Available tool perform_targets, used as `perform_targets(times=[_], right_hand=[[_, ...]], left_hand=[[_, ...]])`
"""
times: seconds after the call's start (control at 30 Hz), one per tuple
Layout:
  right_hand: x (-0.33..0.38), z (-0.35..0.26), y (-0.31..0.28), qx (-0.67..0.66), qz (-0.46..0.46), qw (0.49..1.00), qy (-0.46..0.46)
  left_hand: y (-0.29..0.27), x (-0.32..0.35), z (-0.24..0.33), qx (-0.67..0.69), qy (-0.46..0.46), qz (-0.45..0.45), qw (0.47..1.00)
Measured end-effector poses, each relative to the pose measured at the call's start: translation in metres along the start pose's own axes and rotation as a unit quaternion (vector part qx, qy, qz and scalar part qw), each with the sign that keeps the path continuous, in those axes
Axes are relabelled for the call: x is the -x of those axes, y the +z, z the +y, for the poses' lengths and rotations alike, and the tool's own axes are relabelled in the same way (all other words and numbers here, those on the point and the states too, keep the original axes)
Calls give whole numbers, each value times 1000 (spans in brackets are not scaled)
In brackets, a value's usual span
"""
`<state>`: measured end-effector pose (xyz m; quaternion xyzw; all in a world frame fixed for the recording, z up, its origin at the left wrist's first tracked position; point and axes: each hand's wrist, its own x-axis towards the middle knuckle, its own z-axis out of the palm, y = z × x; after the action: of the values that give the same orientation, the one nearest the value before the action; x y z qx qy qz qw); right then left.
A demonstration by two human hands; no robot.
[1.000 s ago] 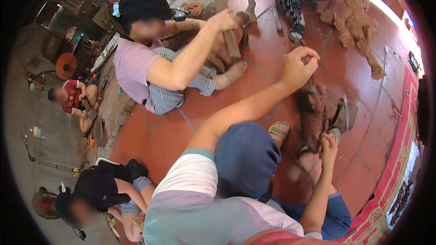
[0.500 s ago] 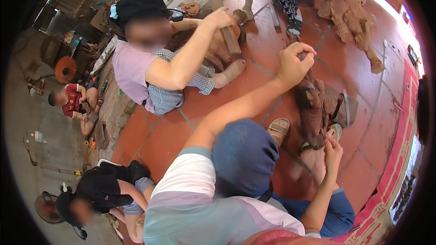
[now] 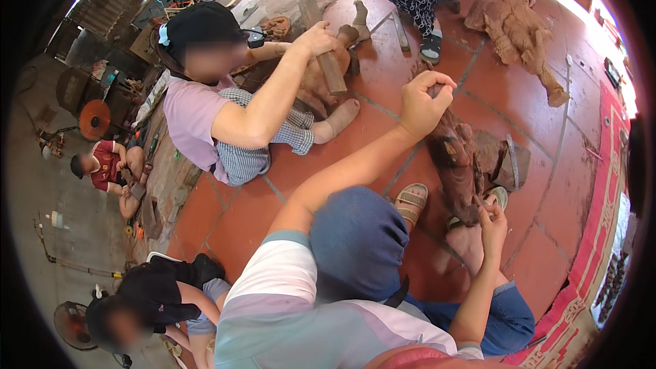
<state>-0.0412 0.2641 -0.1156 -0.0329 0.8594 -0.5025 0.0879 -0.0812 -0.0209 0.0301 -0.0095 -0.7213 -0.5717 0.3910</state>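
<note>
A dark reddish-brown wood carving (image 3: 452, 154) leans across the space between my legs, its lower end beside my foot. My left hand (image 3: 424, 104) is closed in a fist at the carving's narrow upper end, and the fingers hide much of that part. Down at the lower end, my right hand (image 3: 493, 224) pinches with fingertips and thumb against the wood. What it holds there, if anything, is too small to make out. Just right of the carving lies a flat brown piece (image 3: 504, 160) with a grey strip along it.
On the left a co-worker (image 3: 198, 116) holds a wooden block (image 3: 326, 61) over another carving. At the far side another person handles a larger, lighter carving (image 3: 514, 20). A grey bar (image 3: 400, 31) lies on the tiles. A red patterned mat (image 3: 593, 232) edges the right.
The whole view has shifted slightly, so most things sit a little further left. Both my hands stay at the carving's two ends, with little other movement.
</note>
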Motion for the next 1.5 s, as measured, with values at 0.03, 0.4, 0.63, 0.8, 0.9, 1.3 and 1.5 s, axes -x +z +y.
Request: perform_targets(times=[0.03,0.4,0.63,0.8,0.9,1.3,1.5], right_hand=[[-5,0,-1,-33,0,999,-20],[8,-20,6,-35,54,998,-6],[9,-35,-7,-10,19,1000,2],[0,-16,-5,-137,-42,989,35],[-3,-19,4,-68,-5,998,-5],[-8,-24,3,-15,-30,999,-25],[-9,-17,16,59,53,996,-36]], left_hand=[[-1,-1,-2,-1,-1,2,1000],[2,-3,-6,14,-23,-17,999],[-2,2,-1,45,-43,10,998],[-5,3,5,61,-69,12,996],[-5,-3,4,41,-43,-22,998],[-23,-6,4,45,-67,-29,996],[-11,-10,2,34,-66,-48,996]])
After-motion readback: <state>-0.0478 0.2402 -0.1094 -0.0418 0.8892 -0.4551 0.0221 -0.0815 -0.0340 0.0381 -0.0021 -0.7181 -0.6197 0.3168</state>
